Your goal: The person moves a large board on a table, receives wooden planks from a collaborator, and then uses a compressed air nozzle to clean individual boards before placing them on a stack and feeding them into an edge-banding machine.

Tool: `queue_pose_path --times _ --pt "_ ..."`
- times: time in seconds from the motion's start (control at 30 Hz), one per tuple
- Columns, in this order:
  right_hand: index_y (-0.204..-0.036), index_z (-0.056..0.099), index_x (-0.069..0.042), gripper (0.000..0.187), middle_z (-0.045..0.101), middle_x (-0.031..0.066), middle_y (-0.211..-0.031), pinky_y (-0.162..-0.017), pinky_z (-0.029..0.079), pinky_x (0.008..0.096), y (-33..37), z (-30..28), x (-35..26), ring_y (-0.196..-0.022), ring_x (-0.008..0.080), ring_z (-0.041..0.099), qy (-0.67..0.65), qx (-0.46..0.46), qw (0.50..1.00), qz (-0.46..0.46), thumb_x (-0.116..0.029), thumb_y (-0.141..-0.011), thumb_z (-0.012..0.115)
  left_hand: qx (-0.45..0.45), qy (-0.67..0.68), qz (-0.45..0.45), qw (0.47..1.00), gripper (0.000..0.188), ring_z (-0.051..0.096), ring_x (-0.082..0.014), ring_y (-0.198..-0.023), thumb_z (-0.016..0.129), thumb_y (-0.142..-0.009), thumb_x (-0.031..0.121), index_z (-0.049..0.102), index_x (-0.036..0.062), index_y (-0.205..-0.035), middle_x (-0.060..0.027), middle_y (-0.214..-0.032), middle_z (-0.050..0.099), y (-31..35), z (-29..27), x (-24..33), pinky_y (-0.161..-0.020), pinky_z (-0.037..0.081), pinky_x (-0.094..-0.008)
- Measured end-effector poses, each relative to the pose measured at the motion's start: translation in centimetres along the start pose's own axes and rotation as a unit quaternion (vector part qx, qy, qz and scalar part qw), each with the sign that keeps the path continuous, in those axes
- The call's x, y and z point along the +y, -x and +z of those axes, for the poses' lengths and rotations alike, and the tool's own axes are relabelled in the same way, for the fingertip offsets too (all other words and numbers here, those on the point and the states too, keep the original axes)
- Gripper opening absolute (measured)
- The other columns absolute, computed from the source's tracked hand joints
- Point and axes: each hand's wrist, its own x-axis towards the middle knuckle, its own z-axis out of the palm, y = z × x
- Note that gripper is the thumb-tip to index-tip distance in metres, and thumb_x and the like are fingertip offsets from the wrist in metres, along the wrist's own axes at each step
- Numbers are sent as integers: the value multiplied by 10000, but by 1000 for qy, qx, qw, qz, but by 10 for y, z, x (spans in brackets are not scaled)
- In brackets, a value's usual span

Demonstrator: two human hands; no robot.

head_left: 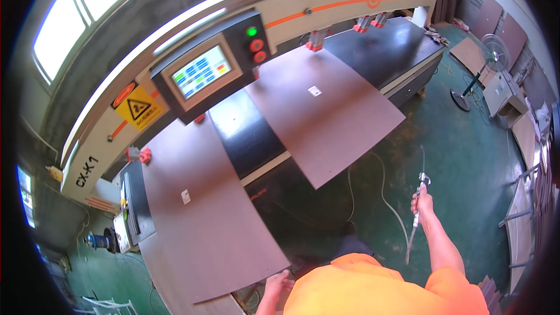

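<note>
My right hand (422, 203) is wrapped round an air blow gun (422, 179), held out over the floor to the right. Its thin nozzle points away from me, and a hose (409, 245) hangs below the grip. My left hand (278, 284) is beside the near corner of a greyish-brown panel (210, 221), fingers loosely extended; whether they touch the edge I cannot tell. This panel lies across the machine bed on the left. A second similar panel (332, 122) lies farther right, overhanging the bed's front. Each panel bears a small white label.
A machine beam (338, 9) with a control screen (201, 73) and red-footed clamps (315, 41) spans the black bed (379, 49). A pale hose (385, 192) trails on the green floor. A standing fan (494, 49) and stacked boards (510, 29) are at the far right.
</note>
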Motion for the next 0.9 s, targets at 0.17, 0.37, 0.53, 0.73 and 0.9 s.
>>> queue_pose_path --times 0.17,0.37,0.53,0.73,0.9 --pt "-781 590 -20 468 523 40 -541 -418 403 267 21 -7 -21 -422 121 484 347 -279 895 -28 -405 -962 395 48 -38 186 981 308 628 -154 -658 625 -871 324 616 20 -917 -84 -755 652 -72 112 127 -554 486 -264" --pt "-670 520 -49 548 454 21 -481 -348 353 254 -89 -46 -72 -365 116 427 103 -118 988 -10 -467 -971 330 214 -71 267 937 369 644 -193 -803 679 -822 292 627 -29 -994 -117 -920 666 -186 215 253 -682 499 -302" --pt "-712 565 -30 516 524 59 -533 -419 442 287 -120 -46 -62 -419 151 510 228 -248 941 -6 -445 -964 389 223 55 229 946 395 641 -232 -916 718 -785 203 620 -53 -1070 -142 -1023 663 -206 248 266 -810 491 -333" --pt "-805 576 -47 493 593 48 -748 -547 494 303 -195 -4 -60 -646 166 571 30 -280 957 65 -488 -946 406 147 -62 88 983 465 659 -218 -808 699 -795 323 609 -35 -1078 -121 -972 667 -163 405 199 -720 529 -330" --pt "-676 445 -166 473 433 -26 -519 -365 337 266 -265 -22 -108 -395 107 404 -87 -161 978 96 -564 -923 385 14 -418 305 855 356 638 -311 -747 589 -808 376 648 30 -871 -173 -841 661 -151 407 279 -677 501 -425"
